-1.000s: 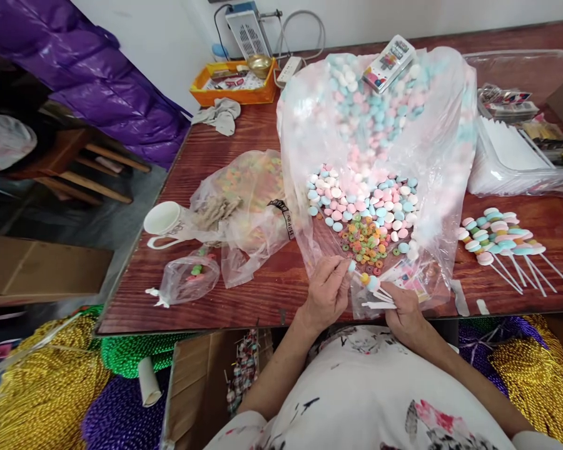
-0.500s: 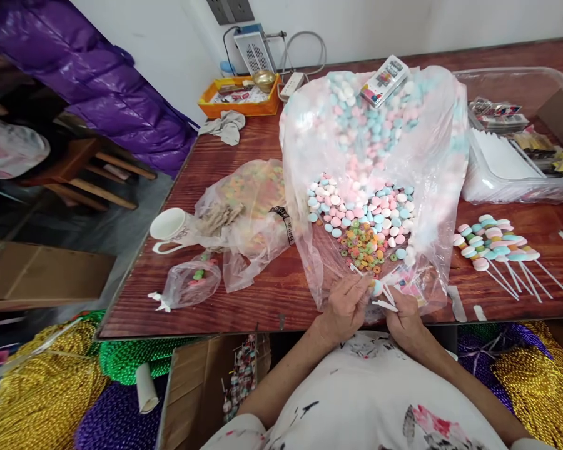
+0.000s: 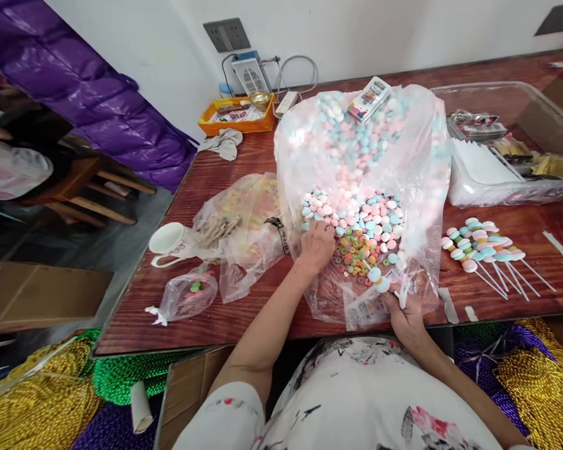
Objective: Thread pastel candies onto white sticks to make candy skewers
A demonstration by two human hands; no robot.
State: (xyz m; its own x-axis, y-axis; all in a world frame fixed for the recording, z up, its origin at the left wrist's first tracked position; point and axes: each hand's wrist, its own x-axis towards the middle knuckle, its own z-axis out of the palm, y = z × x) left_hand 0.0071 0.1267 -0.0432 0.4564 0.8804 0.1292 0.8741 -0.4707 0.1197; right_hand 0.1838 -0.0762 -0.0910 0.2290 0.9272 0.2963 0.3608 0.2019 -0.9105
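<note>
My left hand point(image 3: 317, 248) is closed at the left edge of the pastel candies point(image 3: 380, 219), which lie on a clear plastic bag point(image 3: 408, 169). Whatever its fingers hold is hidden. Just below the gummy rings point(image 3: 354, 250), my right hand point(image 3: 407, 317) is closed on white sticks point(image 3: 402, 297). Blue and white candies point(image 3: 379, 280) show beside its fingertips, close to the sticks. Several skewers of candies point(image 3: 492, 242) lie on the table to the right, their white sticks pointing down and right.
On the wooden table point(image 3: 258, 319) are a white mug point(image 3: 167, 239), a bag of gummy rings point(image 3: 248, 206), a small knotted bag point(image 3: 190, 295), an orange tray point(image 3: 237, 127) and a clear bin point(image 3: 520, 190). A card box point(image 3: 370, 99) rests on the candy bag.
My left hand has moved up and left from the sticks to the pastel candies. My right hand stays near the table's front edge with the sticks. The camera view has shifted slightly.
</note>
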